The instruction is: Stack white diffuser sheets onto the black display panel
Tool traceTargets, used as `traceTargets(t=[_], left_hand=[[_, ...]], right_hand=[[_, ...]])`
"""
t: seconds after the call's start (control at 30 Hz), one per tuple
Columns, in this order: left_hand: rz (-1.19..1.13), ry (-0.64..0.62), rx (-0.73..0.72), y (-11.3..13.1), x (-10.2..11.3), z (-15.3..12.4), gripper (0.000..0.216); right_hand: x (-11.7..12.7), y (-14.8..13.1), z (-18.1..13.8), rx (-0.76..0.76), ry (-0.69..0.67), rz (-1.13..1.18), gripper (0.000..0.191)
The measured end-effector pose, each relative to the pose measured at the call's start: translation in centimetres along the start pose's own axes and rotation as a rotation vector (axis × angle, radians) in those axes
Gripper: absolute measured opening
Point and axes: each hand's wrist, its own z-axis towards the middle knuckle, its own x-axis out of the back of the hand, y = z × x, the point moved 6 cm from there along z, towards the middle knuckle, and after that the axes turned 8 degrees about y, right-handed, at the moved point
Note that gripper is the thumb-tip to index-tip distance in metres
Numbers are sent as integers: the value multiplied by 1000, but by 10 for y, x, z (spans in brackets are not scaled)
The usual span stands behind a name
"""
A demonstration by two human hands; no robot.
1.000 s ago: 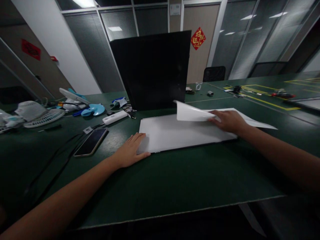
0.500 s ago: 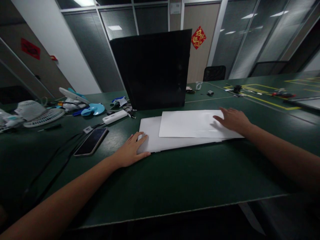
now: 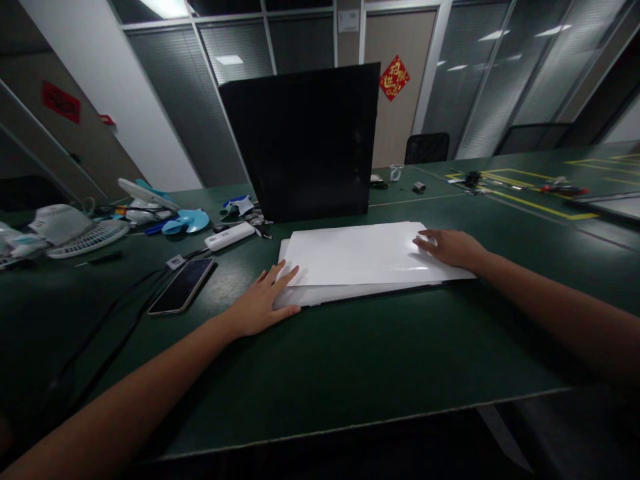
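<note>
A glossy white sheet (image 3: 350, 257) lies on top of a flat white panel (image 3: 325, 295) with a dark edge, and covers most of it. At the panel's left end rests my left hand (image 3: 263, 300), fingers spread, touching the corner of the panel and the sheet's left edge. My right hand (image 3: 447, 250) lies on the right part of the sheet, with its fingers stretched over the surface. Behind the panel a large black board (image 3: 305, 143) stands upright, leaning slightly back.
On the left lie a phone (image 3: 183, 287), a white power bank (image 3: 230, 237), cables and a white-and-blue fan (image 3: 83, 233) in parts. Farther right are a clear tape roll (image 3: 395, 173) and tools (image 3: 565, 187). The green table (image 3: 380, 373) ends at its front edge.
The white sheet has slid left over the panel, its left edge reaching my left hand. My right hand has moved left along with it. My left hand has stayed in place.
</note>
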Motion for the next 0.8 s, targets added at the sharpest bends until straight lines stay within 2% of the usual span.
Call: traceTargets(t=[0.17,0.37,0.47,0.57,0.67,0.8], left_hand=[[-18,16,-34,0,0,-1,82],[-52,63,-50,0,3,-1,67],[-66,94,-102,1,4,-1,59],[-72,96,-149,1,3,-1,53],[-76,102,-156,-1,3,-1,50],[-69,115,-173,0,5,-2,47]], right_hand=[[2,-20,-4,164,32,60,81],[-2,-4,2,127,-10,205,74],[-3,3,5,70,-12,312,73],[-2,7,6,-91,11,661,73],[0,10,5,-238,61,1054,62],[9,17,5,-340,133,1324,59]])
